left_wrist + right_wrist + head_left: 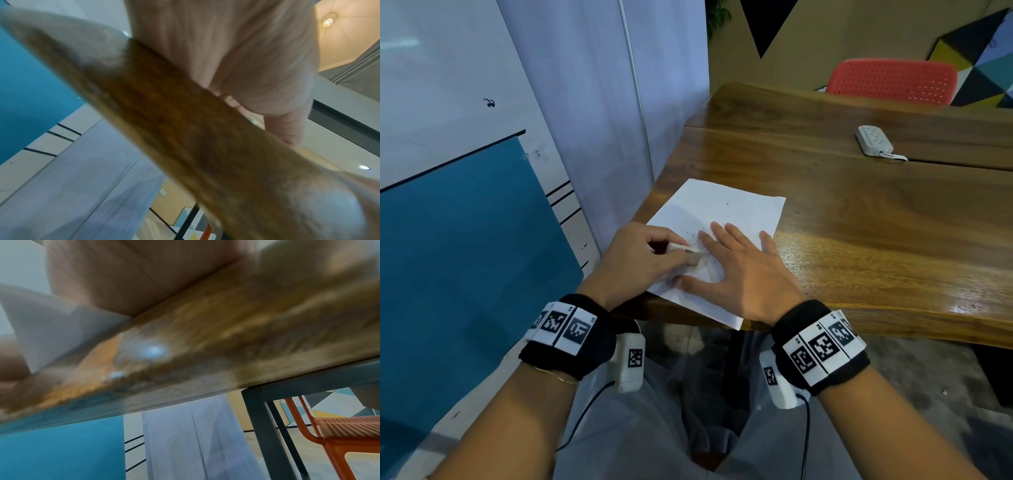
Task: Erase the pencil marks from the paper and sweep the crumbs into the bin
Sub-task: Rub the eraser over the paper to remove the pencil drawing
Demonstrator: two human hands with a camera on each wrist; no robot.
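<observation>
A white sheet of paper lies at the near left corner of the wooden table, its near edge hanging over the table's front. Small dark eraser crumbs are scattered across it. My left hand pinches a white eraser and holds its tip down on the paper. My right hand lies flat on the sheet with straight, spread fingers, just right of the eraser. In the wrist views both hands are blurred against the table edge, and a paper corner shows. No bin is in view.
A white power strip with a cable lies on the table at the far right. A red chair stands behind the table. A blue and white wall panel is close on the left. Dark table legs stand below.
</observation>
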